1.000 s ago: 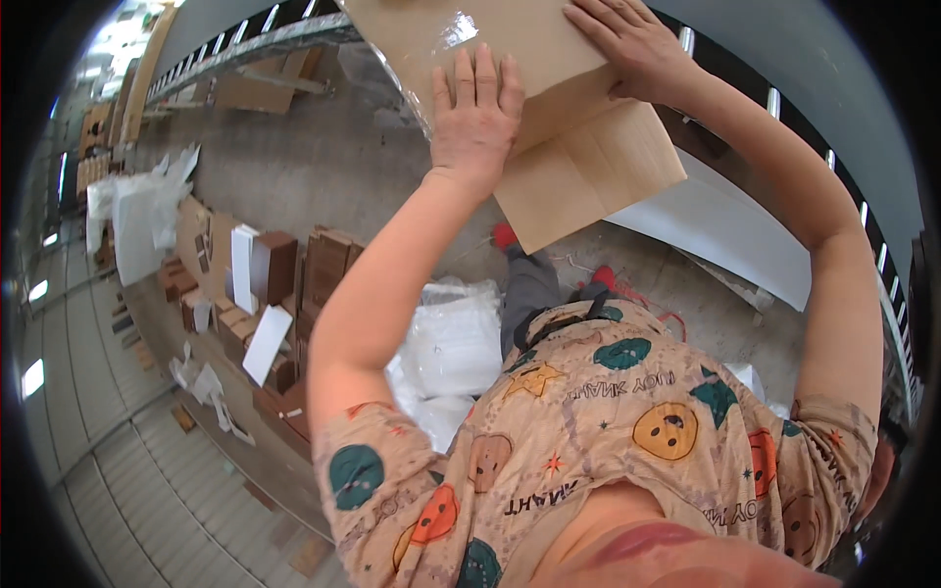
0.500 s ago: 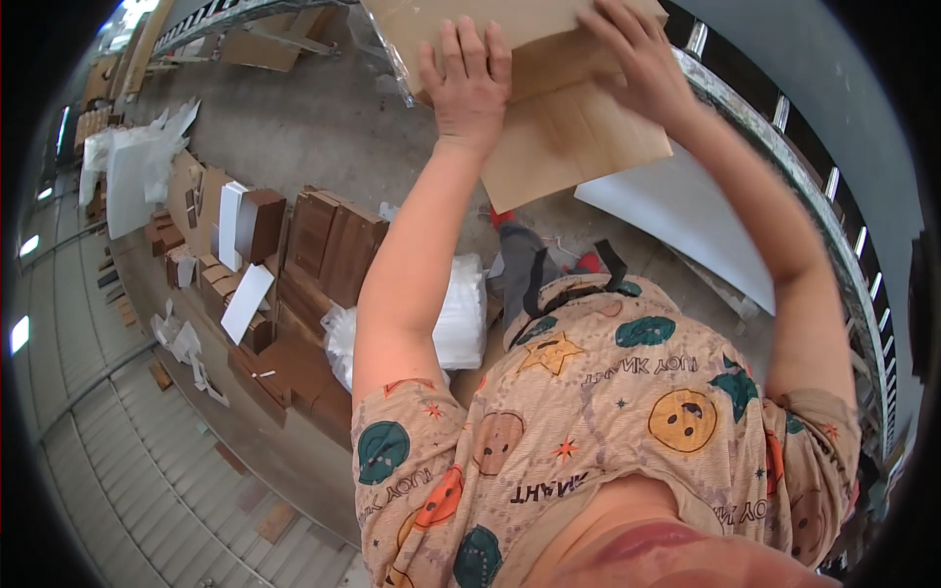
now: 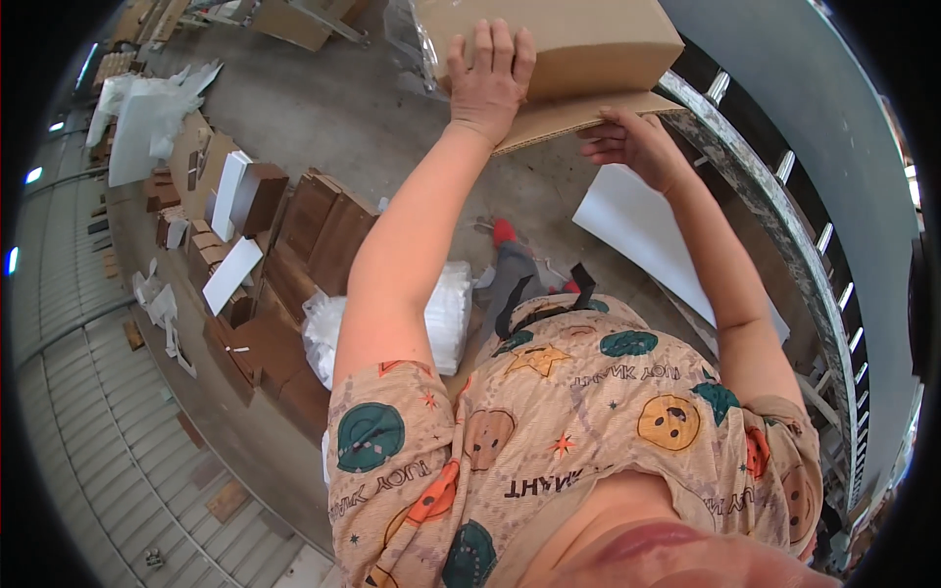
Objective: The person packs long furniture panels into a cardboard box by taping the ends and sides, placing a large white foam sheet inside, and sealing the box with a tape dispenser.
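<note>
A brown cardboard box (image 3: 578, 44) is at the top of the view, with clear plastic wrap (image 3: 417, 44) at its left end. My left hand (image 3: 490, 83) lies flat against its near left part, fingers stretched out. Below the box face, a cardboard flap (image 3: 549, 118) sticks out toward me, its corrugated edge showing. At that edge is my right hand (image 3: 637, 147), with its upper fingertips on the flap and the other fingers curled below. Part of its grip is hidden.
A metal conveyor rail (image 3: 774, 206) curves down the right side. White sheets (image 3: 637, 225) lean low beside it. On the left are stacked brown panels (image 3: 323, 225), a bundle of white foam wrap (image 3: 441, 314), and cardboard pieces. Grey floor (image 3: 294, 108) lies beyond.
The hanging flap has swung up toward the box, and its edge now faces me. My right hand has come down from the box's top to that edge. My left hand stays on the box.
</note>
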Demonstrator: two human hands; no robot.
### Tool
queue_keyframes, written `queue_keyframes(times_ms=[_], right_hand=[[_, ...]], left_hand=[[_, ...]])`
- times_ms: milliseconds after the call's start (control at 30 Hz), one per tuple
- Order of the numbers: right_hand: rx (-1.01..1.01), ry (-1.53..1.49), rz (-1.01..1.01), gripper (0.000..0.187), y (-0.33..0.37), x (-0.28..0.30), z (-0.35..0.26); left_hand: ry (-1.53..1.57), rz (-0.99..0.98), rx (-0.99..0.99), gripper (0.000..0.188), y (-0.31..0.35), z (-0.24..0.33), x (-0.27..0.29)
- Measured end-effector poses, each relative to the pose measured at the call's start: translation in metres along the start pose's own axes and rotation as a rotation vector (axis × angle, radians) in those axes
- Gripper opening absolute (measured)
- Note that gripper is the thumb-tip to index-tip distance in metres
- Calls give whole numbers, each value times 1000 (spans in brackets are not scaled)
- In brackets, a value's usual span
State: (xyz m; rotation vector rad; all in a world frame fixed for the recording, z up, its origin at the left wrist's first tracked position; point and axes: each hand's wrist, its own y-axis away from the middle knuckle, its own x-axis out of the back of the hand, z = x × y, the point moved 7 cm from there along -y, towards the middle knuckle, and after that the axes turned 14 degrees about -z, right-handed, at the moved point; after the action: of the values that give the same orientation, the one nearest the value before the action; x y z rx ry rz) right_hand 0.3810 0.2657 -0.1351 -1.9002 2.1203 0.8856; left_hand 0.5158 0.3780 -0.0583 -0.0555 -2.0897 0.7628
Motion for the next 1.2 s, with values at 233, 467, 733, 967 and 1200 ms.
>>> queue_keyframes(times_ms=[233, 467, 733, 967, 1200], right_hand=[[-180, 215, -76, 41, -36, 30, -55], [-408, 627, 0, 41, -44, 7, -82], [-279, 983, 364, 116, -203, -30, -253], [-287, 599, 413, 76, -237, 26, -241], [-250, 920, 342, 58, -85, 23, -230]], left_hand=[[466, -489, -263, 101, -46, -27, 0], [367, -595, -277, 104, -53, -41, -25], [452, -534, -290, 95, -52, -41, -28], [540, -472, -273, 90, -52, -25, -30], [503, -490, -182, 83, -52, -59, -44]])
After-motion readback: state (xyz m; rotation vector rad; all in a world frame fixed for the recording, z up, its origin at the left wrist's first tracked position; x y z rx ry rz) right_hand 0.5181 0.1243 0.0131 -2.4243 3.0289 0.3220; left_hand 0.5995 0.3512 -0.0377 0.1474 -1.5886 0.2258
